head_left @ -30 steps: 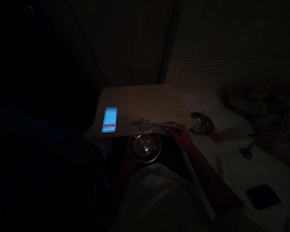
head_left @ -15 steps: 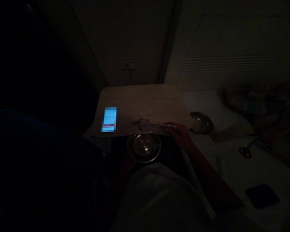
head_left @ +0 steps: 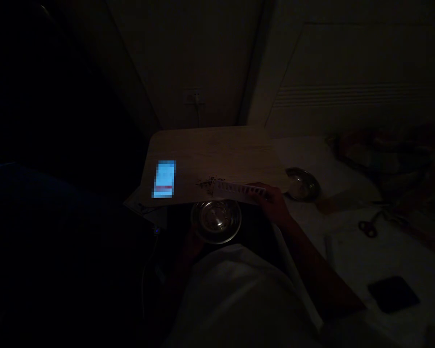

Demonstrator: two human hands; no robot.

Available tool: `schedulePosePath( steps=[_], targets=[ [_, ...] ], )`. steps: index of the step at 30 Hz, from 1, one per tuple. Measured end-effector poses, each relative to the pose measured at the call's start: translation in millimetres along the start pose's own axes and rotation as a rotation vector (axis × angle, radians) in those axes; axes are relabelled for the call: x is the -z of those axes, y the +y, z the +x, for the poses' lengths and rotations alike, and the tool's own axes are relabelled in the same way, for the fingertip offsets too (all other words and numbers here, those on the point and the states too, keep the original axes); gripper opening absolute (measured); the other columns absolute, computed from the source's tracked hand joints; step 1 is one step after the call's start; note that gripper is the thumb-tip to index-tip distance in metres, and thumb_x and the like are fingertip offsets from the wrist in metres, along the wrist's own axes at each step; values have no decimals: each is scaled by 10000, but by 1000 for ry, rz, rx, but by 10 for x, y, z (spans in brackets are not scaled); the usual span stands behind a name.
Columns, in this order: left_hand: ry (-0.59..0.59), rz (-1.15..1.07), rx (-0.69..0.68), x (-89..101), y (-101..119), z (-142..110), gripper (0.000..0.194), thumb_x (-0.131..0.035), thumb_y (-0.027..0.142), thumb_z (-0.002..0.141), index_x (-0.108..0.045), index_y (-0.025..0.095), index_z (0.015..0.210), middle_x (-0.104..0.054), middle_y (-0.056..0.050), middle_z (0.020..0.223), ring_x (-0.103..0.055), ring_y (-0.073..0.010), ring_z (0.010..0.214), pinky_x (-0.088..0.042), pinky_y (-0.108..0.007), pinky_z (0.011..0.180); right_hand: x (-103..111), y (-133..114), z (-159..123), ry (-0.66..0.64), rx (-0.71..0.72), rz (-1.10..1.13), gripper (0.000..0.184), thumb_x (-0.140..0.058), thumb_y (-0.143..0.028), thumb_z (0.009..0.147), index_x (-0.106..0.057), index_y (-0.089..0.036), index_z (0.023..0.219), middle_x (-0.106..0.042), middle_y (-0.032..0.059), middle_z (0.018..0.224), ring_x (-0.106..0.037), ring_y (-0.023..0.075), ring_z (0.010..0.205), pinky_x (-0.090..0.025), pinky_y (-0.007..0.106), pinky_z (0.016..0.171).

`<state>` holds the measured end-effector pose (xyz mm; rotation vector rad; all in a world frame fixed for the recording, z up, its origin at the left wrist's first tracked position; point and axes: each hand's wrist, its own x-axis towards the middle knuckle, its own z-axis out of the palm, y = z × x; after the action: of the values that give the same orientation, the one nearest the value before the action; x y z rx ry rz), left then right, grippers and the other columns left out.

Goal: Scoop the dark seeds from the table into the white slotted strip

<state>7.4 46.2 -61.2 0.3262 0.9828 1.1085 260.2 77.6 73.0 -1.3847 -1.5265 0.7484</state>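
Observation:
In dim light, my right hand [head_left: 273, 203] is closed on one end of a flat pale strip [head_left: 235, 190] with a row of dark marks along it; its exact kind is unclear. The strip's far end lies beside small dark bits [head_left: 208, 184] scattered near the front edge of the wooden table [head_left: 217, 150]. Below that edge, my left hand [head_left: 193, 241] grips a shiny metal bowl [head_left: 217, 234] by its left side. Most of the left fingers are lost in shadow. The bowl's inside shows bright reflections, and its contents cannot be made out.
A lit, pixelated phone [head_left: 164, 179] lies on the table's left side. To the right, on a white surface, are another metal bowl [head_left: 311, 186], red-handled scissors [head_left: 368, 228], a dark square item [head_left: 394, 294] and colourful fabric or bags [head_left: 380, 150]. A wall socket [head_left: 194, 96] holds a plugged cable.
Both hands, the strip and the bowl stay in nearly the same place. The strip appears slightly tilted compared with before, and the picture is a little darker.

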Motion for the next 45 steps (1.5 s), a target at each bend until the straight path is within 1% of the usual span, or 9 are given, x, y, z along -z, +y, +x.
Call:
schedulePosePath(
  steps=[4,10,16,20,24,28,32,37,45],
  targets=[
    [3,-5,22,41,-15,19,349,-559,337,849,-609,129,1125,-552,-113,1273,-452,-252,1235,-308,-474,1050,-20,-14,5,8,-11,-5,213,-593,-327,802,-694,-201,941,-722,32,885,-658,190,782,-514,298,692],
    [6,-42,54,17,-86,65,289,-583,296,825,-659,134,1052,-643,-82,1150,-401,-272,1273,-316,-338,1060,-50,-8,24,10,11,1,220,-580,-316,811,-696,-197,954,-721,36,915,-662,189,821,-516,295,724],
    [1,-64,59,5,-70,71,402,-499,399,879,-574,144,1180,-580,-103,1228,-514,-229,1160,-359,-458,1002,-33,-10,28,9,-2,9,220,-602,-326,794,-700,-196,942,-723,33,893,-661,188,794,-513,296,713],
    [3,-59,61,7,-46,47,412,-504,412,876,-586,127,1161,-590,-118,1197,-527,-232,1133,-376,-440,988,-36,-15,23,-3,8,3,214,-606,-316,792,-698,-199,945,-723,34,901,-663,189,804,-512,298,719],
    [-2,-54,73,9,-50,50,381,-495,401,883,-576,146,1154,-568,-96,1205,-546,-217,1088,-415,-438,945,-56,-7,25,-20,14,-3,204,-599,-303,800,-698,-198,945,-722,31,906,-662,182,804,-510,290,718],
    [12,-47,68,28,-79,69,331,-529,351,871,-595,135,1113,-582,-92,1183,-540,-217,1098,-408,-434,952,-64,4,34,37,-6,4,208,-594,-309,803,-693,-191,943,-721,31,880,-655,179,777,-507,285,688],
    [27,-34,46,64,-78,59,194,-597,255,828,-675,150,970,-628,-93,1138,-469,-226,1198,-351,-325,1019,-105,-14,36,96,-22,41,205,-600,-318,799,-690,-189,930,-718,34,886,-653,178,785,-506,284,696],
    [10,-39,46,63,-57,53,319,-530,336,872,-599,142,1115,-564,-89,1223,-522,-221,1126,-394,-446,966,-218,-16,27,32,-26,62,223,-590,-336,806,-688,-213,963,-716,30,923,-653,180,806,-507,293,714],
    [-4,-83,84,114,-59,44,350,-512,363,880,-579,148,1148,-554,-98,1228,-530,-218,1113,-405,-436,960,-145,56,43,146,-67,36,246,-589,-346,796,-679,-192,966,-706,41,909,-636,185,795,-493,296,700]
  ],
)
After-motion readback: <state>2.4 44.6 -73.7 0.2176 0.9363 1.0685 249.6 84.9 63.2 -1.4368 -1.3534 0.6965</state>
